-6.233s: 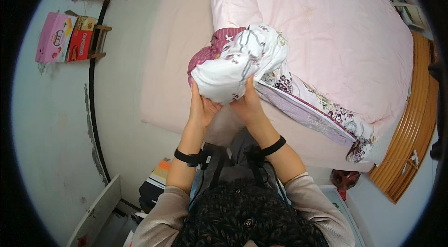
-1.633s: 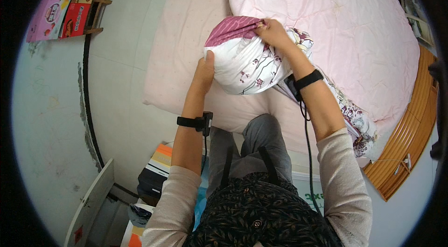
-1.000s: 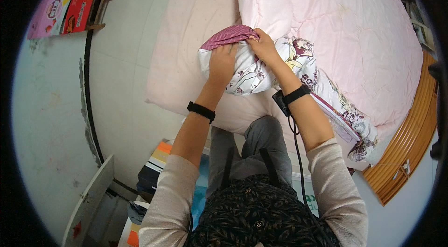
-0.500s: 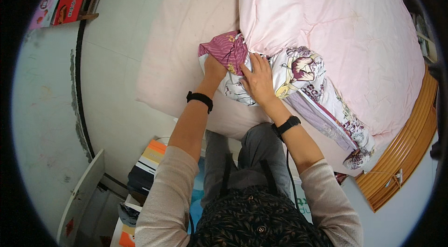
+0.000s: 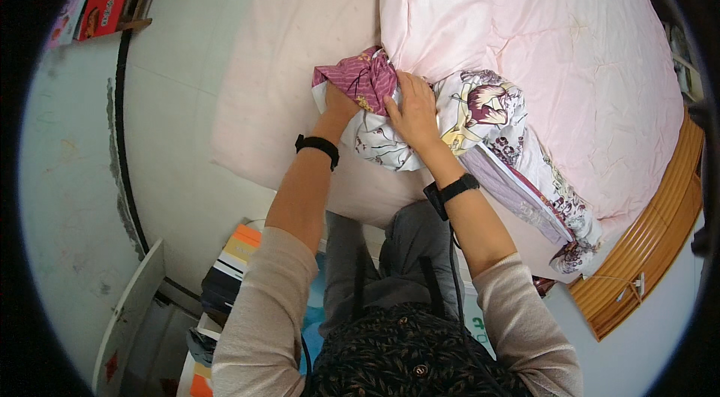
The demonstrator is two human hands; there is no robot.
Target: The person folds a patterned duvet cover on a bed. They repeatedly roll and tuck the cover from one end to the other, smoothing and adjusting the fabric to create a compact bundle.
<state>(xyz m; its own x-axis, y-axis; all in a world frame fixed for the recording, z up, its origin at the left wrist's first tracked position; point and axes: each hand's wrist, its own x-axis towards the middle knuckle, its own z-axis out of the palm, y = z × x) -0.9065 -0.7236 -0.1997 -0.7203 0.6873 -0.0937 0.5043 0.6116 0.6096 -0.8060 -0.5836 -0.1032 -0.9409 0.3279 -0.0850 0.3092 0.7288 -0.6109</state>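
A bunched duvet cover (image 5: 480,108), white with a printed flower-and-figure pattern, lies along the near edge of a pale pink quilt (image 5: 517,14). Its maroon striped side (image 5: 364,78) is folded over at the left end. My left hand (image 5: 341,103) reaches under that maroon flap, and its fingers are hidden by the cloth. Across the bunched fabric rests my right hand (image 5: 415,112), palm down, thumb apart from the other fingers, touching the cover where it meets the quilt's corner.
Beneath everything is a mattress with a pale pink sheet (image 5: 300,29). A slatted wooden bed end (image 5: 637,239) curves along the right. Boxes and books (image 5: 232,262) are stacked by the bed at lower left. Red and pink cartons (image 5: 105,3) stand at upper left.
My left hand has gone slightly deeper under the maroon flap, which has shifted a little. My right hand has moved slightly, with its fingers now closer together.
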